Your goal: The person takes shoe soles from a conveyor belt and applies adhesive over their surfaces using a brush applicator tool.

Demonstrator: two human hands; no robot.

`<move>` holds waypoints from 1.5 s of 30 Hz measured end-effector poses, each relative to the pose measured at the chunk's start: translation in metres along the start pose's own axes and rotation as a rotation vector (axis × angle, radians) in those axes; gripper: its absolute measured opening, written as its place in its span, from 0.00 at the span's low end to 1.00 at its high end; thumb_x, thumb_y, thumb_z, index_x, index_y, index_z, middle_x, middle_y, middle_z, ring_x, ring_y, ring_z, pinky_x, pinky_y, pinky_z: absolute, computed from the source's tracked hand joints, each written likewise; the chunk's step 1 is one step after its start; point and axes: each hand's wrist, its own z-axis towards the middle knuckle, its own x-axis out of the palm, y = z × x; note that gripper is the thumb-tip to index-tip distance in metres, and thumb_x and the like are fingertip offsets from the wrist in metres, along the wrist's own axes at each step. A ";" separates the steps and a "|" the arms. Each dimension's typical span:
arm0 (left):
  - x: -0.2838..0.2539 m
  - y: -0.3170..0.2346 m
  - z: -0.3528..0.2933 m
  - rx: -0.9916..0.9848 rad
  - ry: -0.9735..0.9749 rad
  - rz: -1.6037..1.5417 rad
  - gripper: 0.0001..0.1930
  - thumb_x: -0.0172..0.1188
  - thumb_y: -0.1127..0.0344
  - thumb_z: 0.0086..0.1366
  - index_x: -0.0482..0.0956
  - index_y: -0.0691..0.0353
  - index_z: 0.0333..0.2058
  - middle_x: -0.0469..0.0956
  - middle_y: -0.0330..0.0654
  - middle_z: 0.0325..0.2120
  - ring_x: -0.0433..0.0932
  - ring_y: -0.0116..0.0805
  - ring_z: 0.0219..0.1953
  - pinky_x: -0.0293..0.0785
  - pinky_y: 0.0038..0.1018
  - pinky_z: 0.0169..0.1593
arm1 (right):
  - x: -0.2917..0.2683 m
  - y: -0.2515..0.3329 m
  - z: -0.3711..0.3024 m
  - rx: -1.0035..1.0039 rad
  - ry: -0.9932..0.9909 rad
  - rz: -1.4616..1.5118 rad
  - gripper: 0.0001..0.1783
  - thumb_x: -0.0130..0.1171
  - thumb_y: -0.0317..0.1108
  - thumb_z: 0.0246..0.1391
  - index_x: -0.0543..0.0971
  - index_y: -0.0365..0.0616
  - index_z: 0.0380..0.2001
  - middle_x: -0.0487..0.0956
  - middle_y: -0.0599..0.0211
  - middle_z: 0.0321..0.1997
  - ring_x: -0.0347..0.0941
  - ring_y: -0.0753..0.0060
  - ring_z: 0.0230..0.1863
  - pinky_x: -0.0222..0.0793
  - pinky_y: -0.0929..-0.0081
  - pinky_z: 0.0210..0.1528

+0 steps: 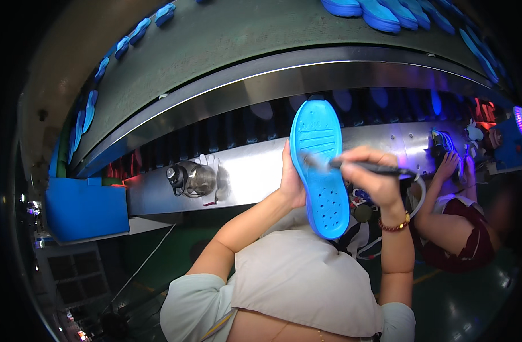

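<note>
A bright blue shoe sole is held up lengthwise in front of me, with raised ribs across its upper half and a cluster of small holes lower down. My left hand grips it along its left edge, the fingers mostly hidden behind it. Closed around a black-handled brush, my right hand holds the blurred pale bristles against or just over the middle of the sole; contact is hard to tell. From the handle's rear end a whitish tube curves down.
A metal ledge runs below a green conveyor belt carrying several blue soles. On the ledge stand a clear jug with a dark lid and a pale glove. A blue bin is at left. Another person's hands work at right.
</note>
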 end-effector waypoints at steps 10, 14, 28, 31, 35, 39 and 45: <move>0.010 -0.013 0.006 0.290 0.026 0.176 0.51 0.18 0.21 0.45 0.64 0.64 0.47 0.73 0.54 0.34 0.74 0.45 0.35 0.72 0.37 0.40 | -0.007 0.002 0.001 -0.085 -0.007 -0.250 0.11 0.61 0.21 0.37 0.79 0.38 0.30 0.77 0.61 0.32 0.73 0.72 0.35 0.68 0.78 0.41; -0.003 -0.024 0.008 0.445 0.026 0.178 0.53 0.15 0.21 0.43 0.64 0.65 0.45 0.73 0.54 0.32 0.74 0.45 0.32 0.72 0.38 0.37 | -0.002 0.011 -0.007 -0.190 0.335 -0.286 0.12 0.63 0.21 0.34 0.79 0.39 0.28 0.77 0.61 0.32 0.73 0.71 0.35 0.68 0.77 0.41; 0.016 -0.049 0.010 0.529 -0.055 0.103 0.53 0.16 0.21 0.44 0.65 0.66 0.45 0.73 0.56 0.31 0.74 0.48 0.30 0.73 0.40 0.35 | -0.013 -0.007 -0.020 -0.071 0.015 -0.178 0.11 0.61 0.20 0.36 0.79 0.37 0.29 0.77 0.59 0.33 0.73 0.69 0.37 0.68 0.77 0.42; 0.008 -0.056 0.004 0.532 0.146 0.149 0.51 0.18 0.22 0.47 0.63 0.63 0.49 0.71 0.56 0.37 0.73 0.48 0.34 0.71 0.42 0.40 | -0.006 0.003 -0.026 -0.149 0.261 -0.275 0.10 0.62 0.20 0.36 0.79 0.36 0.28 0.77 0.58 0.33 0.73 0.69 0.37 0.68 0.77 0.42; 0.018 -0.060 0.003 0.479 0.076 0.184 0.51 0.18 0.22 0.47 0.61 0.63 0.50 0.71 0.57 0.37 0.73 0.49 0.35 0.71 0.42 0.40 | -0.016 -0.007 -0.027 0.052 0.023 0.046 0.10 0.62 0.20 0.35 0.78 0.36 0.28 0.77 0.59 0.34 0.73 0.70 0.37 0.68 0.78 0.42; 0.015 -0.065 0.008 0.527 0.108 0.257 0.51 0.18 0.22 0.46 0.61 0.64 0.50 0.71 0.57 0.37 0.73 0.50 0.35 0.71 0.42 0.40 | -0.007 -0.006 -0.026 -0.180 0.275 -0.258 0.13 0.64 0.22 0.34 0.79 0.37 0.30 0.77 0.60 0.35 0.73 0.69 0.38 0.67 0.77 0.43; 0.039 -0.071 0.005 0.394 0.151 0.212 0.53 0.18 0.23 0.47 0.55 0.68 0.54 0.67 0.60 0.44 0.70 0.51 0.43 0.67 0.43 0.48 | -0.011 -0.026 -0.024 0.004 0.069 0.283 0.10 0.56 0.18 0.40 0.76 0.33 0.31 0.75 0.52 0.39 0.72 0.64 0.42 0.66 0.73 0.47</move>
